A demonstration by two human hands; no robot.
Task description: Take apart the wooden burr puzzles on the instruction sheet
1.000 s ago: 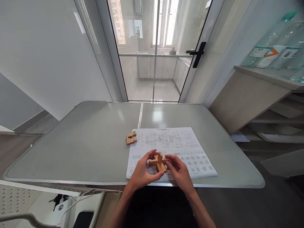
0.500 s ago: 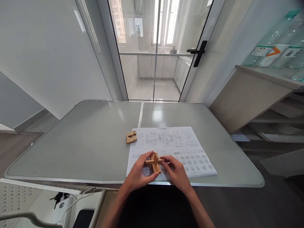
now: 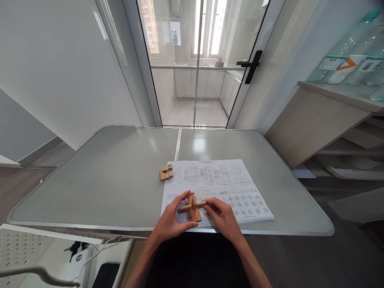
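A small wooden cross-shaped puzzle (image 3: pixel 193 207) of interlocked bars is held between both hands just above the printed instruction sheet (image 3: pixel 228 188). My left hand (image 3: pixel 170 220) cups its left side, thumb and fingers curled around the bars. My right hand (image 3: pixel 223 218) pinches the right end of the horizontal bar. A second clump of loose wooden pieces (image 3: pixel 166 173) lies on the grey table (image 3: pixel 114 180) beside the sheet's far left corner, apart from both hands.
The table's near edge runs just under my wrists. A glass door with a black handle (image 3: pixel 251 66) stands behind the table. Shelving with plastic bottles (image 3: pixel 348 68) is at the right. Cables and a power strip (image 3: pixel 79 256) lie on the floor at lower left.
Both hands have shifted slightly left and down toward the table edge with the puzzle. The puzzle has been turned between the fingers, its bars now lying at a different angle.
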